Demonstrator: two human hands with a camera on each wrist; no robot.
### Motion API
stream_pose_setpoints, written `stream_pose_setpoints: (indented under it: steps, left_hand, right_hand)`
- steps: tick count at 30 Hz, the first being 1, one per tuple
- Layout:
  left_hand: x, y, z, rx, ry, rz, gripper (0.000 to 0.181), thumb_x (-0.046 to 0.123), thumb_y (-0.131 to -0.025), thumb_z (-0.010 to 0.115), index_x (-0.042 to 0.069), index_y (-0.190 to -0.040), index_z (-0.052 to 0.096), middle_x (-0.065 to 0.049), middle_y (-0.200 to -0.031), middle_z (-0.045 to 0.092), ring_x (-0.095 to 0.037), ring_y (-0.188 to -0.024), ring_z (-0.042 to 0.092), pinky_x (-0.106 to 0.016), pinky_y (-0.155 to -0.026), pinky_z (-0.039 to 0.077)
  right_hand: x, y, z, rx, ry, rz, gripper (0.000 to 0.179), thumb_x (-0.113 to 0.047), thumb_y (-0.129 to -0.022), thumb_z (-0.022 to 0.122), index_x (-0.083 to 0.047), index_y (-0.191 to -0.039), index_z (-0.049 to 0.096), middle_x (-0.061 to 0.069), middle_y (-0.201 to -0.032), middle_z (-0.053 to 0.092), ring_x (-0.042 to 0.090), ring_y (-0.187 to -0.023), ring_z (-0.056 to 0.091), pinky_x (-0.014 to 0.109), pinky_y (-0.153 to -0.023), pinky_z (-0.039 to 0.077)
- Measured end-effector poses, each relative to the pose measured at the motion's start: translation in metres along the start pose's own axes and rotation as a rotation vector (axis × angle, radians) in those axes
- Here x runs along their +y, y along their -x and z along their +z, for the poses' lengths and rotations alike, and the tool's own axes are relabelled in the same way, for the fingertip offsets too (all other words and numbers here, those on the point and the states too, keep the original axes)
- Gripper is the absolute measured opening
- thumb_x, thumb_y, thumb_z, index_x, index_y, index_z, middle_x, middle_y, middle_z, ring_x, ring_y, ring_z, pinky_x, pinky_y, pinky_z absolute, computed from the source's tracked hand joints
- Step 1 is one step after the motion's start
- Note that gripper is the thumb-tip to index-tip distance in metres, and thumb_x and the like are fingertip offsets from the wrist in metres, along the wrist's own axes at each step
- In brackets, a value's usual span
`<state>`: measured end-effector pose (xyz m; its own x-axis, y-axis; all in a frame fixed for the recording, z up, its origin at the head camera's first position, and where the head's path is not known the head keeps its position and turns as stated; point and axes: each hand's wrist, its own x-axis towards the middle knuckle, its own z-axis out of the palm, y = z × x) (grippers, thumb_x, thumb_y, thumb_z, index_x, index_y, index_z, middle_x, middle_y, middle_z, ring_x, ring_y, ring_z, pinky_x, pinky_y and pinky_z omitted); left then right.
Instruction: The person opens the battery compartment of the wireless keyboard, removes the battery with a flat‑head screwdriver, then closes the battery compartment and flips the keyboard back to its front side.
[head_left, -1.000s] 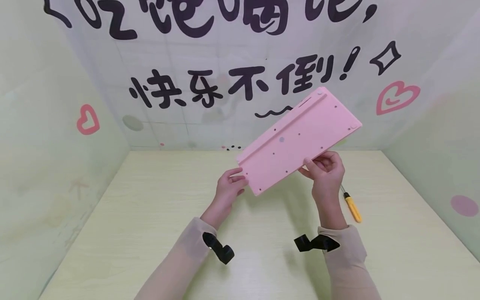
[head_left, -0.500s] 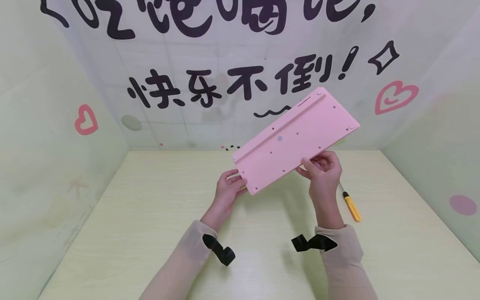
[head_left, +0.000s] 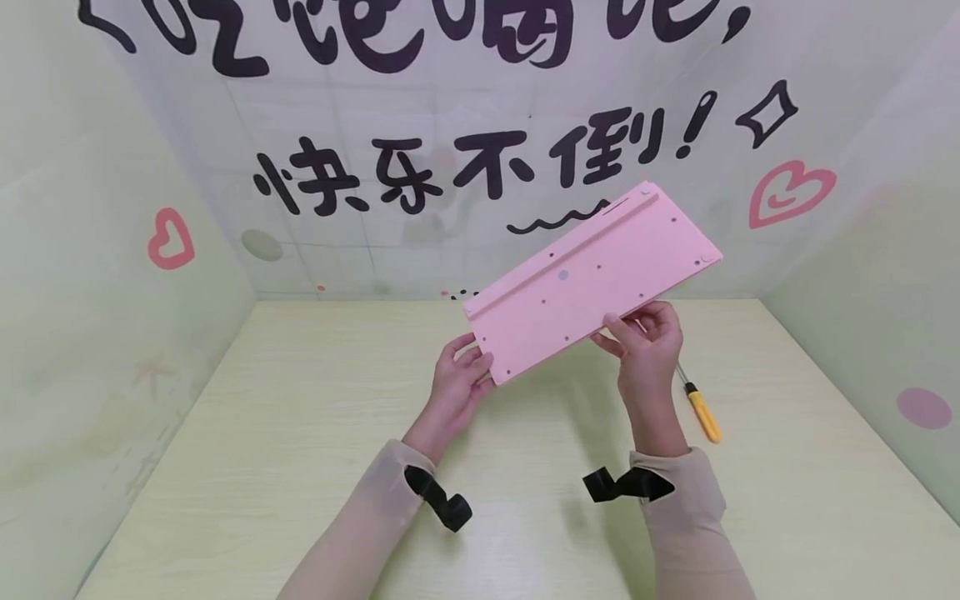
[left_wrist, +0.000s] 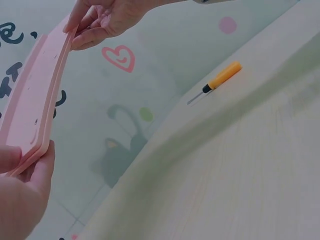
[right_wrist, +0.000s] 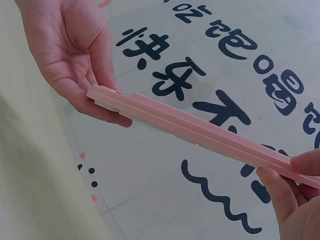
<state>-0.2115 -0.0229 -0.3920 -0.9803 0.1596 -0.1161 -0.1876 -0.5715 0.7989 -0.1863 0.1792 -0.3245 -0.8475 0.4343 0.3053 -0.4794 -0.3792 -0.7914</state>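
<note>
A pink keyboard (head_left: 585, 279) is held up above the table, its underside with small screw holes facing me and its right end higher. My left hand (head_left: 456, 385) grips the lower left corner, thumb on the underside and fingers behind. Along the near long edge, my right hand (head_left: 651, 358) pinches the keyboard between thumb and fingers. In the right wrist view the keyboard (right_wrist: 185, 125) shows edge-on between both hands; its key side is mostly hidden. The left wrist view shows the left hand (left_wrist: 25, 195) at one corner and the right hand (left_wrist: 107, 20) farther up.
A screwdriver (head_left: 705, 415) with a yellow handle lies on the pale wooden table (head_left: 300, 433), just right of my right wrist. Behind the table stands a wall covering (head_left: 420, 267) with black lettering; side walls enclose left and right.
The keyboard has tilted slightly, its lower left corner shifting a little left and up. My left hand has closed more fully onto that corner. The right hand keeps its pinch.
</note>
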Motion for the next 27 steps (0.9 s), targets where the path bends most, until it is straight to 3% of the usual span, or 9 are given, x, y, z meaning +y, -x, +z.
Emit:
stream_pose_setpoints:
  steps: [6, 14, 22, 27]
  left_hand:
    - [-0.001, 0.001, 0.003, 0.032, 0.018, 0.002, 0.047, -0.011, -0.088, 0.047, 0.001, -0.131, 0.031, -0.017, -0.116, 0.052, -0.020, -0.087, 0.061, -0.030, -0.075, 0.051]
    - [0.004, 0.003, 0.004, 0.063, 0.050, 0.042, 0.045, -0.013, -0.088, 0.046, -0.001, -0.128, 0.033, -0.016, -0.109, 0.053, -0.020, -0.085, 0.061, -0.028, -0.074, 0.052]
    - [0.009, 0.009, 0.003, 0.138, 0.062, 0.067, 0.045, -0.015, -0.086, 0.046, -0.002, -0.128, 0.036, -0.015, -0.105, 0.055, -0.020, -0.081, 0.062, -0.030, -0.073, 0.052]
    - [0.013, 0.011, -0.003, 0.144, 0.045, 0.074, 0.044, -0.015, -0.086, 0.046, -0.003, -0.127, 0.036, -0.015, -0.104, 0.055, -0.019, -0.080, 0.061, -0.029, -0.071, 0.052]
  right_hand:
    - [-0.001, 0.001, -0.002, -0.010, 0.010, 0.023, 0.024, 0.018, -0.079, 0.057, 0.000, -0.092, 0.047, 0.010, -0.081, 0.053, 0.017, -0.065, 0.059, 0.029, -0.055, 0.053]
    - [0.000, 0.001, -0.005, 0.038, -0.053, 0.088, 0.024, 0.013, -0.077, 0.064, 0.001, -0.092, 0.051, 0.010, -0.079, 0.057, 0.017, -0.068, 0.058, 0.030, -0.060, 0.054]
    - [-0.003, -0.002, -0.006, 0.060, -0.106, 0.073, 0.026, 0.008, -0.079, 0.064, 0.002, -0.103, 0.054, 0.011, -0.082, 0.056, 0.017, -0.070, 0.058, 0.030, -0.058, 0.053]
    - [-0.009, -0.009, -0.015, 0.071, -0.152, 0.077, 0.023, 0.008, -0.081, 0.062, 0.004, -0.102, 0.054, 0.012, -0.082, 0.056, 0.020, -0.071, 0.060, 0.031, -0.059, 0.054]
